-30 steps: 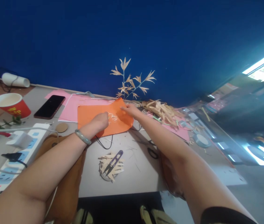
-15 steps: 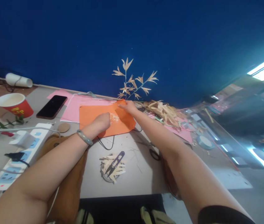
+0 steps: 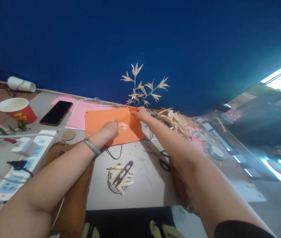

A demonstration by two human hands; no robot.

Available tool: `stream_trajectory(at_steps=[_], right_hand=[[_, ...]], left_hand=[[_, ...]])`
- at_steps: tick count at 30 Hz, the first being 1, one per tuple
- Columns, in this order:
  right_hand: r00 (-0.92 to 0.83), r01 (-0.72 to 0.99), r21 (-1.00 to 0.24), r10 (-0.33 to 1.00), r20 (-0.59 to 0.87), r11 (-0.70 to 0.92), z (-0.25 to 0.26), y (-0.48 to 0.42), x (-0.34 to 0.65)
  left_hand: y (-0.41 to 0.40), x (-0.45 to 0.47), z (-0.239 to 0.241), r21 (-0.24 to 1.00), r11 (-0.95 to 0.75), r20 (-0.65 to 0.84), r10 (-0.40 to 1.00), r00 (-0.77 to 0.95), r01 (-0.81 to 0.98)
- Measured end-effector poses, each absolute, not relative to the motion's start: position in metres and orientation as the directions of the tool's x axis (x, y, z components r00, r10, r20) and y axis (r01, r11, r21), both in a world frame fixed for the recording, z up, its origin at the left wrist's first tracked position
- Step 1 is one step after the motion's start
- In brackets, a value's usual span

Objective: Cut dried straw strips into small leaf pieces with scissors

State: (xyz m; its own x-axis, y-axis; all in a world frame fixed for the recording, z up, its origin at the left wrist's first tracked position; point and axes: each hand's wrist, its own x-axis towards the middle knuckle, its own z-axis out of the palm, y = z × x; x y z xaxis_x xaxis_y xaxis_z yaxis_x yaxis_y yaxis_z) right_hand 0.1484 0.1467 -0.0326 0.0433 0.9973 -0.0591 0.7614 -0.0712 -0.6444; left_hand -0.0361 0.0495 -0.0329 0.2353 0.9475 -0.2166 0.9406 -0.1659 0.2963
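Note:
An orange sheet (image 3: 98,120), perhaps a flattened bag, lies toward the back of the table, with a thin black cord (image 3: 114,157) looping out below it. Small pale scraps (image 3: 122,126) are gathered on its middle. Over the sheet, just left of the scraps, my left hand (image 3: 110,129) is closed with its fingertips turned away from view; what it holds, if anything, is hidden. My right hand (image 3: 141,114) pinches the sheet's upper right edge, which is raised and bent. Behind it rises a branch with straw-coloured husk flowers (image 3: 140,86).
Thread snips (image 3: 122,173) rest on a small dish of pale strips (image 3: 127,181) in front. Black-handled scissors (image 3: 164,164) lie by my right forearm. Dried husks (image 3: 176,120) are heaped right; a phone (image 3: 56,113), paper cup (image 3: 18,110) and power strip (image 3: 34,157) stand left.
My right hand has shifted slightly right with the sheet's edge. The pale scraps show more fully beside my left hand, which stays closed. The view has moved a little.

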Motion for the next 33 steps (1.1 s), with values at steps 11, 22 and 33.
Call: stream_trajectory(at_steps=[11,22,33], right_hand=[[0.079,0.818,-0.575,0.995,0.057,-0.032,-0.038,0.154,0.146],[0.059,0.663,-0.743,0.995,-0.078,-0.098,-0.040,0.156,0.153],[-0.090,0.446,-0.881,0.971,-0.221,-0.160,-0.029,0.159,0.175]], left_hand=[[0.051,-0.037,-0.036,0.262,-0.176,-0.229,0.944,0.238,0.949],[0.049,-0.037,-0.032,0.284,-0.180,-0.227,0.942,0.249,0.942],[0.054,-0.037,-0.041,0.289,-0.162,-0.235,0.943,0.234,0.944]])
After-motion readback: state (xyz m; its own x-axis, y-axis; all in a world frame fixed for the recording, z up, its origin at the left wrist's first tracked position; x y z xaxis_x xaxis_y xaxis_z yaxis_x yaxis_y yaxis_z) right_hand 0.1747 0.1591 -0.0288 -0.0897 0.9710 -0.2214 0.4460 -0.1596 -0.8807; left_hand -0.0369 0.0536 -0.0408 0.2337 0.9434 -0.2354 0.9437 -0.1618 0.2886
